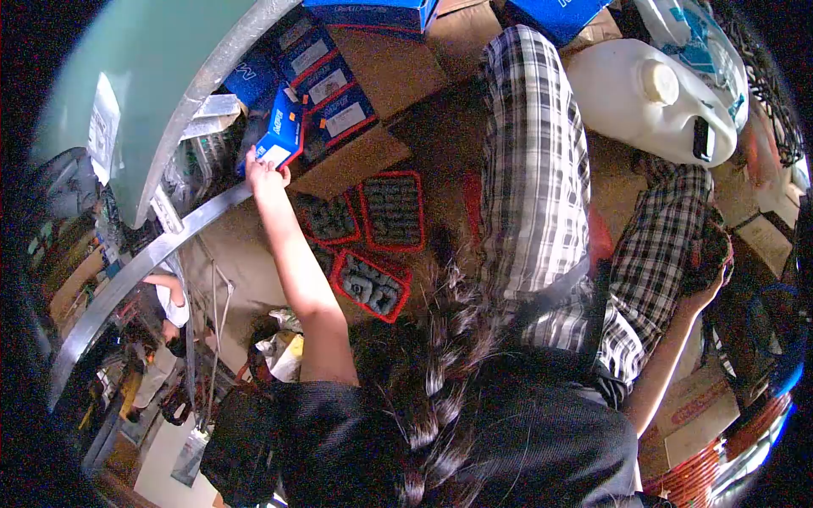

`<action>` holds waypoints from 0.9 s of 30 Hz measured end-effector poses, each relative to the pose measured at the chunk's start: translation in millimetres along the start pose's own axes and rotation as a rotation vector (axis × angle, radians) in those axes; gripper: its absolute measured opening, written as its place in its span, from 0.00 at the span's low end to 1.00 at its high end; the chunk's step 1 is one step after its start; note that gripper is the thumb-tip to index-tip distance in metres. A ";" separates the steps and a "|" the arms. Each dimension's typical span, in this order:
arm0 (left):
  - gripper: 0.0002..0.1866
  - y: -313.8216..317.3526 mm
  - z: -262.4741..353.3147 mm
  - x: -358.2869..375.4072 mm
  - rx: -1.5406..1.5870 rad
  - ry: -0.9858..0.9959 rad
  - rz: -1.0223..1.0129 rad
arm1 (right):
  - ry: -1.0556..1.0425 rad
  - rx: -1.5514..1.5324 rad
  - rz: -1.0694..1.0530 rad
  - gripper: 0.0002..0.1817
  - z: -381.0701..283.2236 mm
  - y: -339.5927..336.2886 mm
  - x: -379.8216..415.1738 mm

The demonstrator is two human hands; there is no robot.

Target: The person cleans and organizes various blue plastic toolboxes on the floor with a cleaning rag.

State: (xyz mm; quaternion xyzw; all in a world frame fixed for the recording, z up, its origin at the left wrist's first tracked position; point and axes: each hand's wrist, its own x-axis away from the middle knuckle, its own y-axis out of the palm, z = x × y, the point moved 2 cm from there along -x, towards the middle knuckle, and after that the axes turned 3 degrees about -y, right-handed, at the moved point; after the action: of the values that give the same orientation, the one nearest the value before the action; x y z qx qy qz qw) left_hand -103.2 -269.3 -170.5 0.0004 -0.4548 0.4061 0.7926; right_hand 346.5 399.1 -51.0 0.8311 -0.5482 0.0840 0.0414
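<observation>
My left arm reaches out to the upper left, where my left hand (265,172) grips the near end of a small blue box (286,124) with a white label and red edging. That box is tilted over the side of a cardboard carton (364,157). Several similar blue boxes (326,85) with white labels lie in rows in the carton beside it. Low on the right, my right hand (710,289) rests by the checked trouser leg (656,245), its fingers curled at a dark object (710,254) that I cannot make out.
Red trays (395,210) of dark grey parts sit on the floor below the carton. A white plastic jug (648,97) lies at the upper right. A curved metal rail (178,233) runs along the left. Another person (169,305) is farther off there. Orange-red strands (699,474) lie lower right.
</observation>
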 end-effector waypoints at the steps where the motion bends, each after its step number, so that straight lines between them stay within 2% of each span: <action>1: 0.22 3.1 -3.1 14.1 -0.015 0.081 0.069 | -0.037 0.031 -0.013 0.27 -1.2 1.4 0.3; 3: 0.28 13.1 -13.4 40.7 -0.044 0.244 0.205 | 0.003 -0.027 0.015 0.27 2.5 -6.2 0.5; 4: 0.38 13.2 -20.1 3.8 0.058 0.276 0.140 | 0.021 -0.059 0.032 0.26 6.4 -11.3 -0.2; 6: 0.37 23.8 -34.7 -19.1 0.255 0.380 0.156 | 0.016 -0.076 -0.038 0.26 15.6 -25.1 -8.7; 9: 0.34 27.2 -47.6 -15.9 0.449 0.305 0.090 | -0.015 -0.097 -0.065 0.26 18.2 -30.3 -6.4; 10: 0.34 28.0 -48.3 -26.1 0.528 0.274 0.001 | -0.032 -0.103 -0.056 0.26 14.5 -26.1 -1.7; 11: 0.33 26.8 -47.9 -36.6 0.513 0.240 0.005 | -0.050 -0.069 -0.017 0.26 11.4 -23.0 2.3; 13: 0.31 21.7 -39.1 -25.3 0.344 0.047 0.046 | -0.084 -0.013 0.054 0.26 9.4 -15.2 5.3; 14: 0.31 18.5 -32.9 -17.4 0.271 -0.047 0.049 | -0.062 -0.111 0.029 0.26 11.8 -18.7 5.4; 16: 0.27 9.3 -21.6 -3.3 0.166 -0.212 -0.033 | -0.009 -0.141 0.053 0.26 18.1 -30.0 3.8; 18: 0.22 14.3 3.0 -116.9 0.792 -0.236 -0.321 | -0.020 -0.144 0.046 0.26 18.3 -28.3 9.0; 19: 0.21 18.1 7.8 -97.5 0.823 -0.213 -0.508 | -0.057 -0.128 0.028 0.26 13.6 -20.7 11.0; 22: 0.24 48.1 28.7 -24.4 0.499 -0.128 -0.282 | -0.049 -0.124 0.067 0.26 11.8 -20.2 17.2; 24: 0.26 60.1 34.9 -22.2 0.334 0.028 -0.174 | -0.016 -0.209 0.111 0.27 17.4 -26.1 20.3; 26: 0.31 61.7 26.6 -33.2 0.098 0.152 -0.299 | 0.013 -0.246 0.117 0.27 17.1 -34.6 24.6; 27: 0.38 58.1 20.1 -32.1 0.062 0.010 -0.277 | 0.024 -0.266 0.122 0.27 16.0 -38.0 27.9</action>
State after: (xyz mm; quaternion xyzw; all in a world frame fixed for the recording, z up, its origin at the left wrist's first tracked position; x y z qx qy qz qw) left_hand -163.4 -258.5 -203.3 0.0857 -0.4336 0.3068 0.8429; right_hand 393.6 386.3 -60.7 0.7823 -0.6035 0.0229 0.1523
